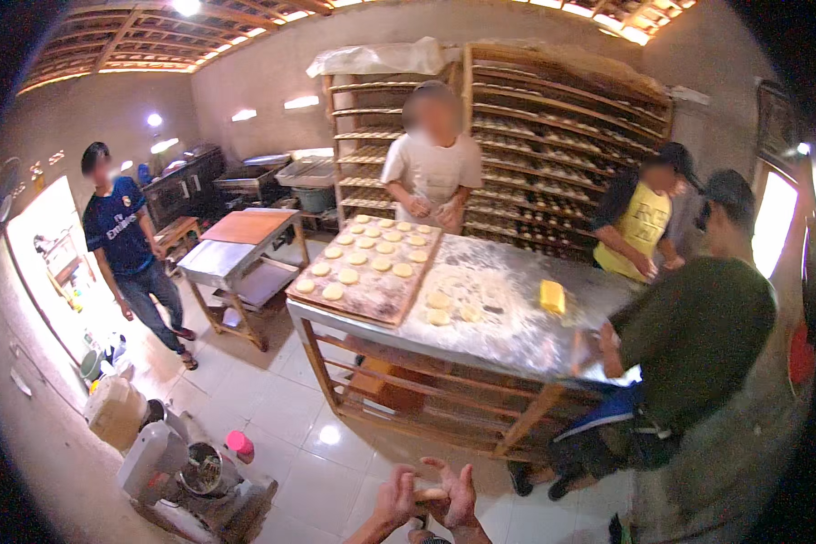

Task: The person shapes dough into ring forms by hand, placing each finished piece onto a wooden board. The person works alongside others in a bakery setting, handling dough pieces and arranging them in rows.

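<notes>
My left hand (396, 499) and my right hand (456, 494) are raised close together at the lower middle, away from the table. Both have fingers apart, somewhat smeared. A pale stretch between them could be a finger or a bit of dough; I cannot tell which. Beyond them stands a metal-topped table (517, 349) dusted with flour. On its left end lies a wooden board (372, 306) bearing several round, flat dough pieces (357, 257). A few more dough rounds (438, 317) rest on the floured metal, and a yellow block (552, 296) sits farther right.
Across the table stands a person (432, 168) in a pale shirt; two people (642, 218) (698, 317) are at its right end. Another person (122, 227) stands left beside a smaller table (222, 263). Tall racks (562, 100) line the back. A mixer (159, 462) and pink container (239, 444) stand lower left.
</notes>
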Demonstrator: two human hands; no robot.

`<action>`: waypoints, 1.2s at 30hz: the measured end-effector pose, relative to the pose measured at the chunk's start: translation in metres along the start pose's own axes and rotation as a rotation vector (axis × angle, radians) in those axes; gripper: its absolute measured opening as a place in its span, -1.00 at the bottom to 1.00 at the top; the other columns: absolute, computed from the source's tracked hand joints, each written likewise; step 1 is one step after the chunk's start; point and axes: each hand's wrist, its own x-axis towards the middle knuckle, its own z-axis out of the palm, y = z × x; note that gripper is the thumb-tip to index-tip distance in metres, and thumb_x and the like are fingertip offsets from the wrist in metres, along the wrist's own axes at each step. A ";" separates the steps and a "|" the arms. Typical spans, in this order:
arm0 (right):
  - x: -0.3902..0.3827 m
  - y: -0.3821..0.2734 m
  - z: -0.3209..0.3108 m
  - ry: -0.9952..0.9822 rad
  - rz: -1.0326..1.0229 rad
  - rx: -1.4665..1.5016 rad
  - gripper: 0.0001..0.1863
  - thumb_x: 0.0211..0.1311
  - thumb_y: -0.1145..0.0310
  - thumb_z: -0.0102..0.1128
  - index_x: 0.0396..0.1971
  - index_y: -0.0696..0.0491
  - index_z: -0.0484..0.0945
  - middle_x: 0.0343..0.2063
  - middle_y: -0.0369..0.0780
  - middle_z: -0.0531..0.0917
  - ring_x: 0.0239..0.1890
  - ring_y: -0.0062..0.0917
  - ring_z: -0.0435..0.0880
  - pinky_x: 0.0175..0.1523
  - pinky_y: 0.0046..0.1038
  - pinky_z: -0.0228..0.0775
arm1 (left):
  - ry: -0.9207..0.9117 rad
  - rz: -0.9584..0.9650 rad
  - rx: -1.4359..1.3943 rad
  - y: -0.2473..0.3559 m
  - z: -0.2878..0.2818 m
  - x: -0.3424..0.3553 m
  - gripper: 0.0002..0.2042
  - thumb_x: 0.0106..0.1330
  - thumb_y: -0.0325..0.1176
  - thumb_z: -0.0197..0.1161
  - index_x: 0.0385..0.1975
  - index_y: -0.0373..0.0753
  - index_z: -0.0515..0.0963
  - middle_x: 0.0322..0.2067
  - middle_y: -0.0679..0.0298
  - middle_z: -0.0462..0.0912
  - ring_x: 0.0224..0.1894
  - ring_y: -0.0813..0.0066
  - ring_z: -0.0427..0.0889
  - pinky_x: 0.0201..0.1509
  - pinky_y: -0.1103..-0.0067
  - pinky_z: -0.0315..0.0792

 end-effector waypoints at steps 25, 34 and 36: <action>0.432 -0.137 -0.024 0.158 -0.454 -0.381 -0.18 0.39 -0.34 -0.41 0.16 0.19 0.24 -0.20 -0.14 0.51 -0.12 -0.34 0.62 0.03 -0.32 0.47 | -0.050 0.118 0.291 -0.006 -0.123 0.443 -0.71 0.53 -0.07 -0.07 -0.05 -0.14 0.43 -0.51 -0.08 0.61 -0.42 -0.22 0.62 -0.39 0.10 0.46; 0.498 -0.156 -0.042 0.140 -0.489 0.367 -0.46 0.39 0.09 -0.02 0.21 0.10 0.20 -0.02 -0.21 0.45 -0.10 -0.35 0.63 -0.05 -0.37 0.51 | -0.297 0.104 0.318 -0.012 -0.141 0.536 -0.72 0.50 -0.09 -0.03 -0.04 -0.14 0.44 -0.53 -0.07 0.63 -0.42 -0.22 0.64 -0.37 0.08 0.48; 0.505 -0.164 -0.047 0.487 -0.257 -0.266 -0.48 0.45 -0.04 -0.09 0.16 0.03 0.21 -0.07 -0.15 0.50 -0.22 -0.46 0.64 -0.22 -0.45 0.53 | -0.317 0.102 0.336 -0.013 -0.140 0.544 -0.72 0.50 -0.09 -0.02 -0.03 -0.13 0.44 -0.53 -0.07 0.63 -0.43 -0.22 0.64 -0.37 0.07 0.48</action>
